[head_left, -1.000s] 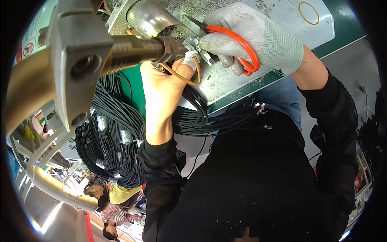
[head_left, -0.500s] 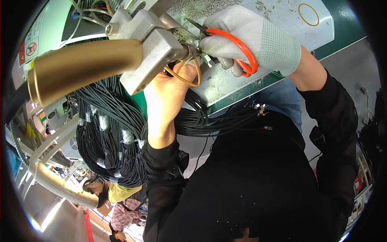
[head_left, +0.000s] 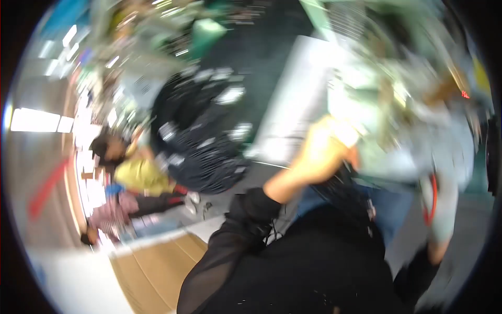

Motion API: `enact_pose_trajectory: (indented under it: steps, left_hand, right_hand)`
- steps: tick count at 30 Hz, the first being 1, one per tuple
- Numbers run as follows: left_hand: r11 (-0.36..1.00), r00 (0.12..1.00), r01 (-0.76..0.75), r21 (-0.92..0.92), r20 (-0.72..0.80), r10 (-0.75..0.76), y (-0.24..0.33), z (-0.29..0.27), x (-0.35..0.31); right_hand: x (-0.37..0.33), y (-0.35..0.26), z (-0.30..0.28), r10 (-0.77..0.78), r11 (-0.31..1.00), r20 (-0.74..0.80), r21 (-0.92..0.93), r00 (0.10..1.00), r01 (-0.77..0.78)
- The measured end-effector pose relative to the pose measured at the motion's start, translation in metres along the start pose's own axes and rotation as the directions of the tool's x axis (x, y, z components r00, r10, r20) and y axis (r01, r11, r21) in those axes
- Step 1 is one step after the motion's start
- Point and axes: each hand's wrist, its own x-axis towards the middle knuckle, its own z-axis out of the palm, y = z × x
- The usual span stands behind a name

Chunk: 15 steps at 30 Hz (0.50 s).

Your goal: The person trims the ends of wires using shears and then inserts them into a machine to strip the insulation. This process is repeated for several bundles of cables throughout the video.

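Motion blurs the whole view. My bare left hand (head_left: 325,149) is right of centre, over the bright work area, with its fingers too smeared to make out. Black cables (head_left: 339,184) hang just below it, and whether the hand grips them is unclear. At the far right is my right hand (head_left: 448,183) in a pale knitted glove. It is closed on red-handled scissors (head_left: 433,199), whose red loop shows beside the glove. Their blades are lost in the blur.
A large bundle of black cables (head_left: 204,157) with shiny wrapped ends lies left of centre. A long white panel (head_left: 285,115) slants beside it. Two people, one in a yellow top (head_left: 138,175), are at the left. A tan padded panel (head_left: 159,269) is at lower left.
The view has swung, moving the scene across it. My hands, close together at a metal machine head before, are now apart. The scissors have gone far right with my right hand.
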Motion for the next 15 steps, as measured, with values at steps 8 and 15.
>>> enact_pose_trajectory:
  steps: [8, 15]
  left_hand:
    - [0.904, 0.809, -0.377, 0.2, 0.547, 0.217, -0.011, 0.072, -0.024]
    - [0.909, 0.903, -0.415, 0.044, 0.141, 0.405, 0.022, 0.069, -0.049]
  right_hand:
    - [-0.028, 0.012, 0.021, -0.022, 1.0, 0.101, 0.005, 0.995, 0.022]
    - [-0.023, 0.011, 0.017, 0.066, 0.849, 0.201, 0.504, 0.977, -0.161]
